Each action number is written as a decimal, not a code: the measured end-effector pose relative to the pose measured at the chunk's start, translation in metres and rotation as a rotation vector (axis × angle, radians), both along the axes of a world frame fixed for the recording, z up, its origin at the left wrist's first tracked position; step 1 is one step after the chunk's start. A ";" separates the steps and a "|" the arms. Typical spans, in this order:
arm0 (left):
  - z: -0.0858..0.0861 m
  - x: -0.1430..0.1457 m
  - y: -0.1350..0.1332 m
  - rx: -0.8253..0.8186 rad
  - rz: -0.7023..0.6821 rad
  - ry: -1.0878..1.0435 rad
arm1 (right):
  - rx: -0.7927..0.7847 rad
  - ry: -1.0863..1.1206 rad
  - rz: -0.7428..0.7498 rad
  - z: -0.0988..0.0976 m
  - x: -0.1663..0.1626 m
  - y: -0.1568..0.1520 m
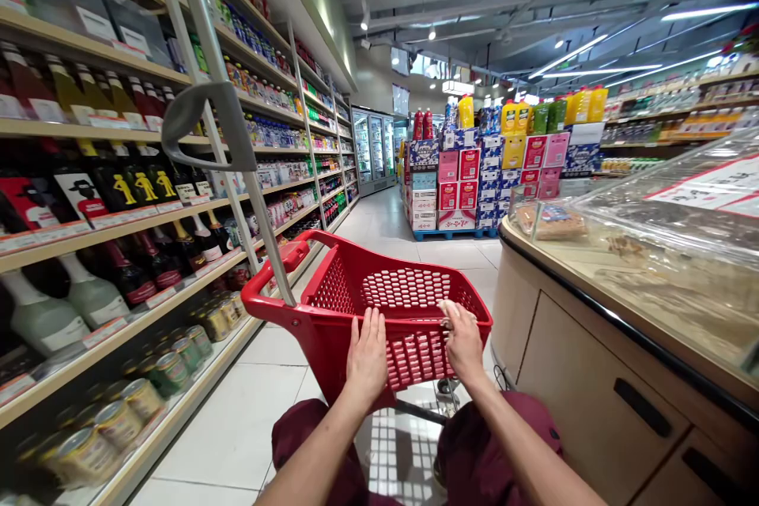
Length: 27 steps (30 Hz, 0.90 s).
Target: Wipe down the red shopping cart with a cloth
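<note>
A red plastic shopping cart [323, 344] with perforated basket walls stands right before my knees, its side turned toward me. My left hand [366, 356] lies against the near rim with its fingers stretched out and together. Farther right along the same rim, my right hand [464, 341] is closed on a crumpled whitish cloth [455, 310], which shows above the fingers near the basket's corner. A metal pole with a grey loop handle [240, 130] rises at the cart's left end. The basket's floor is mostly hidden by its near wall.
Shelves of bottles and cans [171, 371] run along the left. On the right is a wooden counter [563, 364] with clear covers. Stacked drink cartons [456, 182] stand on a blue pallet ahead, and glass-door fridges [373, 142] are farther back. White tiles [266, 375] cover the floor.
</note>
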<state>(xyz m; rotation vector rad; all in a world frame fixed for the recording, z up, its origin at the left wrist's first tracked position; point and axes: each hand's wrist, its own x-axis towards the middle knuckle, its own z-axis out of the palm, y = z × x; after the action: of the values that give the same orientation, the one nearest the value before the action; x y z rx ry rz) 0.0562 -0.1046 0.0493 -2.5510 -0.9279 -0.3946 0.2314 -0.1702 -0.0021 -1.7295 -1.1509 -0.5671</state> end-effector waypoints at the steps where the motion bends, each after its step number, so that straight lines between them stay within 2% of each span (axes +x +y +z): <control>1: 0.001 -0.002 0.000 -0.003 -0.011 0.004 | -0.004 -0.017 0.033 0.001 -0.007 0.002; 5: 0.007 -0.013 0.004 0.000 -0.012 -0.021 | -0.074 -0.202 0.278 0.006 -0.032 0.010; 7: 0.009 -0.022 0.009 0.021 0.026 -0.052 | -0.082 -0.181 0.261 0.006 -0.027 0.008; 11: 0.009 -0.036 0.015 0.050 0.038 -0.046 | -0.046 -0.015 0.054 0.009 -0.019 0.007; 12: 0.008 -0.038 0.016 0.053 0.033 -0.040 | -0.046 -0.027 0.072 0.011 -0.025 0.010; 16: 0.009 -0.045 0.019 0.090 0.027 -0.069 | -0.070 -0.191 0.315 0.019 -0.054 0.023; 18: 0.011 -0.052 0.021 0.111 0.061 -0.112 | -0.071 -0.181 0.292 0.018 -0.053 0.023; 22: 0.013 -0.062 0.023 0.118 0.080 -0.117 | -0.054 -0.065 0.100 0.012 -0.048 0.023; 24: 0.013 -0.064 0.023 0.118 0.076 -0.109 | -0.056 -0.094 0.155 0.015 -0.063 0.030; 27: 0.019 -0.072 0.026 0.112 0.025 -0.105 | -0.052 -0.188 0.330 0.024 -0.095 0.043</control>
<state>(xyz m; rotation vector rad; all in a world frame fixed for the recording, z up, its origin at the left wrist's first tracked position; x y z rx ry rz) -0.0163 -0.0790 0.0679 -2.4348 -0.9462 -0.5610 0.1365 -0.1276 0.0221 -1.5081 -1.5596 -0.5060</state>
